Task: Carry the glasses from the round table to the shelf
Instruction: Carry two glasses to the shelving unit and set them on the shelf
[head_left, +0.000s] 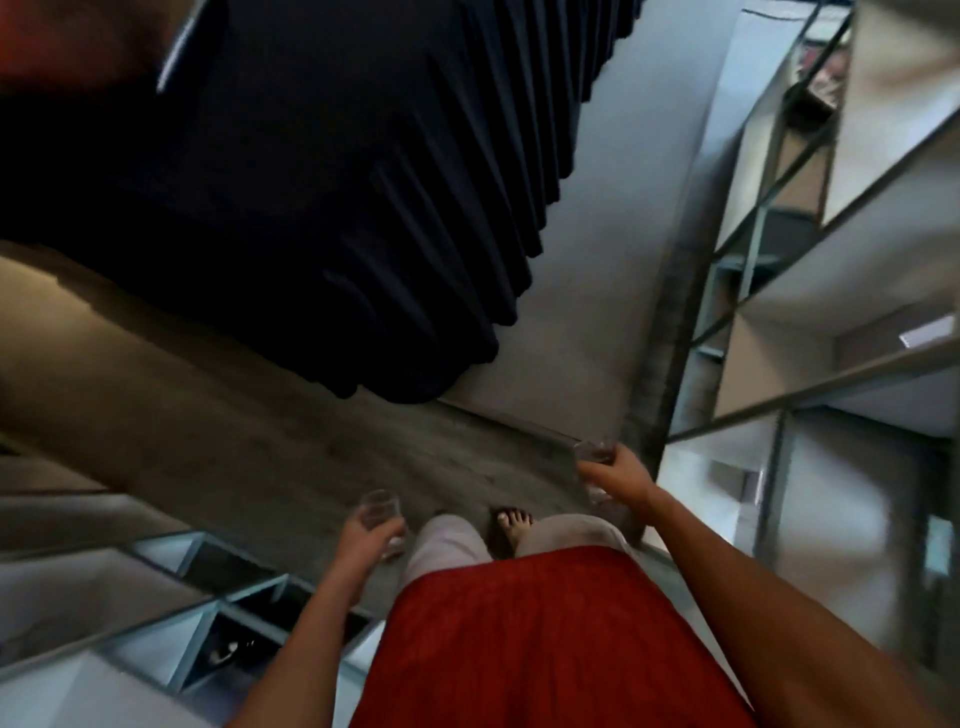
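Observation:
My left hand (366, 540) grips a clear drinking glass (382, 510) at hip height, left of my legs. My right hand (618, 475) grips a second clear glass (593, 451), held out in front to the right. Both glasses look upright. A tall metal-framed shelf (852, 218) with pale boards rises along the right side, close to my right hand. The round table is out of view. The picture is blurred by motion.
A dark pleated curtain (337, 182) hangs across the upper left. Low shelving with open compartments (171, 618) runs along the lower left. Grey floor (291, 441) stretches ahead between them. My bare foot (511, 525) shows below my red top.

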